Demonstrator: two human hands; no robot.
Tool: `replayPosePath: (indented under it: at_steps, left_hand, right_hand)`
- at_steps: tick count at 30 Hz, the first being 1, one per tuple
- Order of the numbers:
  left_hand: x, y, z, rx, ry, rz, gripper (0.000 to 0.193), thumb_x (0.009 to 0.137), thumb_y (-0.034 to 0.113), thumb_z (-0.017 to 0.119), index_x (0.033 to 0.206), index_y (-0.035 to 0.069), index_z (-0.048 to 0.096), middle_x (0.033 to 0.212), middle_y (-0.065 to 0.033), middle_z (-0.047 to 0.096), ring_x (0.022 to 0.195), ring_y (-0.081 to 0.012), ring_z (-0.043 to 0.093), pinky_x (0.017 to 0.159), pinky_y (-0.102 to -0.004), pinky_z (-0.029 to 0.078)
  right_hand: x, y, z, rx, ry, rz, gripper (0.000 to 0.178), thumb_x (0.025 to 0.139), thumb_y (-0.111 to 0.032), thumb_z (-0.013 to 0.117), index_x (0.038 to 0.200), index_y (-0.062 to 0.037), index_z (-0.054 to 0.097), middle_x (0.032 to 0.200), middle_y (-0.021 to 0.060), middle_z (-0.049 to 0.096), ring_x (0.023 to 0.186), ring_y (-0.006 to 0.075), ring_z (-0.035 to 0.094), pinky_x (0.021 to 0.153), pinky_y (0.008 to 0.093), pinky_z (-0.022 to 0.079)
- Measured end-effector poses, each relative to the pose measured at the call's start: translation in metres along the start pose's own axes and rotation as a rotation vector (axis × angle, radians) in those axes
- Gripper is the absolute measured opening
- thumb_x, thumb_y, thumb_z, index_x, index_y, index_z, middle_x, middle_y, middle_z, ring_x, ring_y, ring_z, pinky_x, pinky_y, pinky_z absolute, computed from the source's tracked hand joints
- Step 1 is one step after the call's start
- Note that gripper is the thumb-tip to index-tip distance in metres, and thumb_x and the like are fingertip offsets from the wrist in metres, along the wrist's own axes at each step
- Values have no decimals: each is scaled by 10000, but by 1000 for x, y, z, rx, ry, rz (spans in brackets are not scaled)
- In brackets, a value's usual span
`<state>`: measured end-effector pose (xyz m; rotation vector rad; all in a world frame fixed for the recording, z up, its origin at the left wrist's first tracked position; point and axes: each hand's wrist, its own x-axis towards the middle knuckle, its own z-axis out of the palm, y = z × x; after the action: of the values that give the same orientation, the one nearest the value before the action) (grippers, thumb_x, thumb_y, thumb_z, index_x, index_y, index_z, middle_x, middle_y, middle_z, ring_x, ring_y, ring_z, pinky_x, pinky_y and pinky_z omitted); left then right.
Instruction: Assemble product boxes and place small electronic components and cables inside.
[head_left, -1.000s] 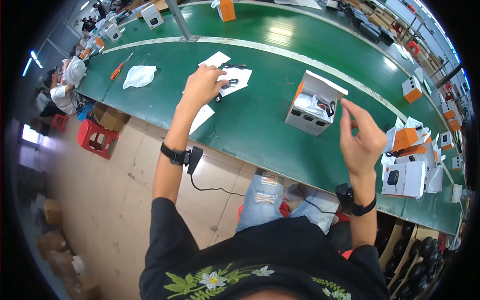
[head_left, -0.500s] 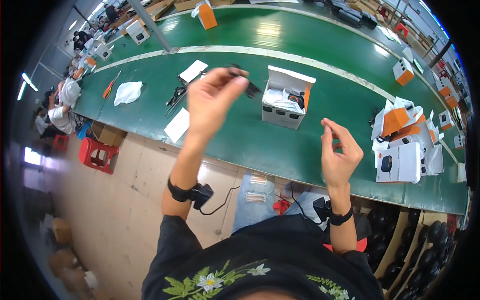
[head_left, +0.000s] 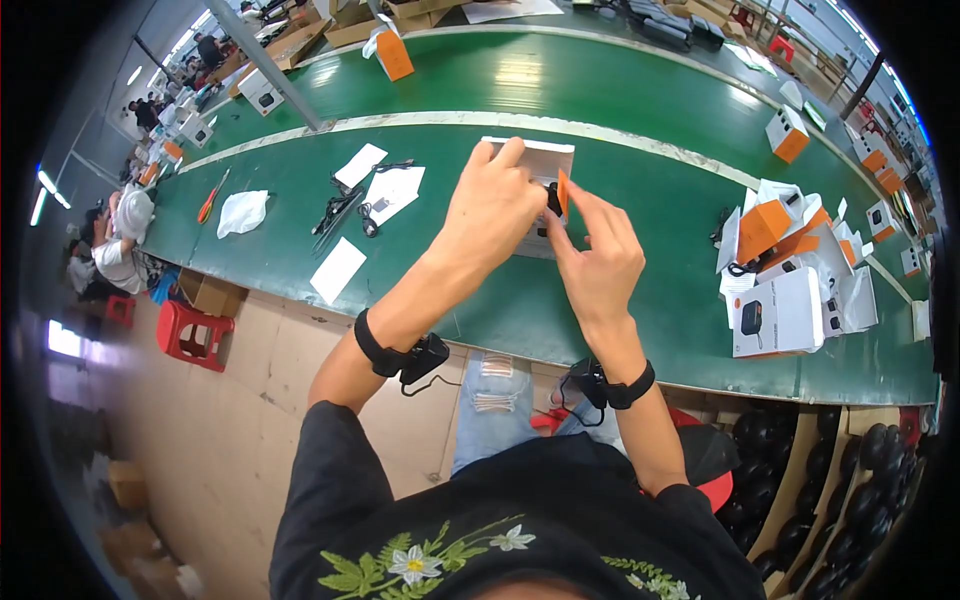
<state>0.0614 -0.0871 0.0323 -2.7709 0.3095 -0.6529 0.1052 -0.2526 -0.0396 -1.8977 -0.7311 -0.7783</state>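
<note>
A small white box (head_left: 553,158) with its lid raised and an orange side flap (head_left: 563,194) stands on the green table in front of me. My left hand (head_left: 492,205) is over the box's opening with its fingers curled; they hide whatever they hold. Something black (head_left: 552,197) shows just beside those fingertips. My right hand (head_left: 604,248) pinches the box's right side by the orange flap, thumb toward the front. Both hands cover most of the box and its contents.
Left of the box lie black cables (head_left: 335,212), white paper sheets (head_left: 338,270), a white plastic bag (head_left: 243,213) and an orange-handled screwdriver (head_left: 206,208). At right, opened white-and-orange boxes (head_left: 778,312) are heaped. Beyond runs a green conveyor belt (head_left: 600,75); a red stool (head_left: 195,325) stands below left.
My left hand has carried a blurred dark item rightward to the box, where it is now hidden. My right hand has moved left and up onto the box's side.
</note>
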Motion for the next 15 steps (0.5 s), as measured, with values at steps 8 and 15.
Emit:
replayPosePath:
  at_steps: [8,15]
  left_hand:
    - [-18,-19,20,-612,429,-48,193,893,-80,723,1022,39,806,971,-109,803,983,-286,717,913,-388,550]
    - [-38,-45,60,-1649,297,-441,974,889,43,914,1710,135,400,1720,-152,504,1420,-255,626,1113,-402,548]
  right_hand:
    - [15,21,-12,-52,-177,-287,286,918,-99,829,1200,-146,832,1286,-7,788,1209,318,715,777,396,668]
    - [30,19,-19,-4,-333,-321,215,944,-173,835,1158,-152,829,1282,-15,774,1211,297,715,769,404,668]
